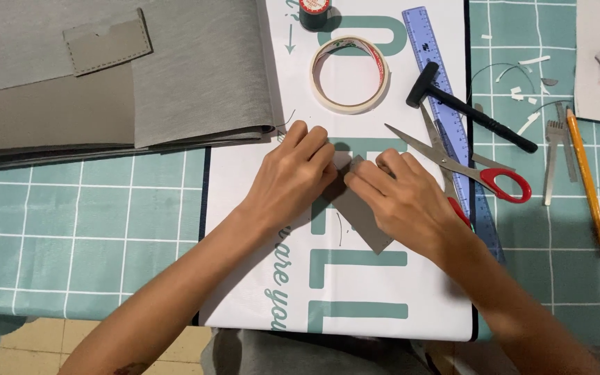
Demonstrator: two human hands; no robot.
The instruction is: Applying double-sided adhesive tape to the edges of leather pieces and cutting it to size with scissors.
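Overhead, from the head camera: both of my hands pinch a small grey piece on the white sheet.

My left hand and right hand meet fingertip to fingertip, both closed on the grey leather piece, which lies flat near the middle of the white printed sheet. Just beyond the hands sits a roll of masking tape. To my right lie red-handled scissors touching my right wrist, a blue ruler and a black hammer. Folded grey material rests at far left, a pencil at far right.
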